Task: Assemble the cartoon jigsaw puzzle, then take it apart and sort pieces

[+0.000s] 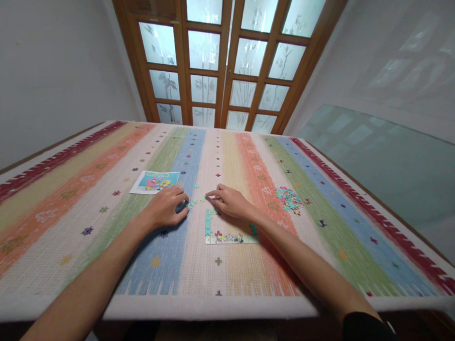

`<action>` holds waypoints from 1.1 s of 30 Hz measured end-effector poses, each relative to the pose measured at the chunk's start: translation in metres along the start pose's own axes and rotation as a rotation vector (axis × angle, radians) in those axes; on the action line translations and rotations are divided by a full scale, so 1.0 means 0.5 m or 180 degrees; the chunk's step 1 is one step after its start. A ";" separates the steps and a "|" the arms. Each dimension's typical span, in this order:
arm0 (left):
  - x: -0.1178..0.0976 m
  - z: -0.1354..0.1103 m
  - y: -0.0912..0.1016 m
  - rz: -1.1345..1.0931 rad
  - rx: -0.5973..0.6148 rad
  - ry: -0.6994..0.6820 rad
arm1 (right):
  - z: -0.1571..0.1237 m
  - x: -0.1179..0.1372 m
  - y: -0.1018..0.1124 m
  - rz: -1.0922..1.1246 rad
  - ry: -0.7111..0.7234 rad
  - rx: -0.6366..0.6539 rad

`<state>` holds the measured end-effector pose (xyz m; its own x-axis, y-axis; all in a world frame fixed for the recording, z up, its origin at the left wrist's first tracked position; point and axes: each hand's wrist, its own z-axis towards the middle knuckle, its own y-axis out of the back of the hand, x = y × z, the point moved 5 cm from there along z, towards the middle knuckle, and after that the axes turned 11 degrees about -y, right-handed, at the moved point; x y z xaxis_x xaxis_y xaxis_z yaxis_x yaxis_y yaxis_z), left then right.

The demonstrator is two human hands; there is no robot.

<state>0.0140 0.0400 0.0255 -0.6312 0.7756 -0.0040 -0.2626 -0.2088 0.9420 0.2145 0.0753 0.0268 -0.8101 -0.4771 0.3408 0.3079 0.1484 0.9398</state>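
My left hand (169,207) rests on the tablecloth, fingers curved and thumb apart, beside several loose puzzle pieces (192,204). From the right, my right hand (228,200) reaches over the cloth with its index finger stretched out. Its fingertips are close to a small green puzzle piece (202,199); whether they touch it I cannot tell. Partly under my right hand and wrist lies a partly joined puzzle (209,227), with a left side and a bottom edge of linked pieces. Another loose piece (196,186) lies a little farther off.
A printed cartoon picture (149,182) lies beyond my left hand. Right of my right hand is a heap of mixed puzzle pieces (289,200). The striped tablecloth (151,260) covers the table. Behind it stand wooden doors with glass panes (204,49), between pale walls.
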 end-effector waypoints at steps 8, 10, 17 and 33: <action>-0.006 0.002 -0.007 -0.0201 -0.0067 0.0015 | 0.029 0.034 -0.009 -0.0201 0.0192 0.0262; -0.009 0.004 -0.011 -0.0242 -0.0075 0.0018 | 0.032 0.029 -0.005 -0.0144 0.0153 0.0253; -0.015 0.007 -0.011 -0.0141 -0.0108 0.0030 | 0.027 0.002 0.009 0.0177 -0.0040 0.0206; -0.009 0.006 -0.017 -0.0500 -0.0178 0.0103 | -0.024 -0.071 0.041 0.0789 -0.0119 0.0911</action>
<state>0.0214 0.0399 0.0186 -0.6020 0.7820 -0.1615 -0.3995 -0.1199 0.9088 0.2555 0.0847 0.0337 -0.7478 -0.3652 0.5544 0.3493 0.4937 0.7964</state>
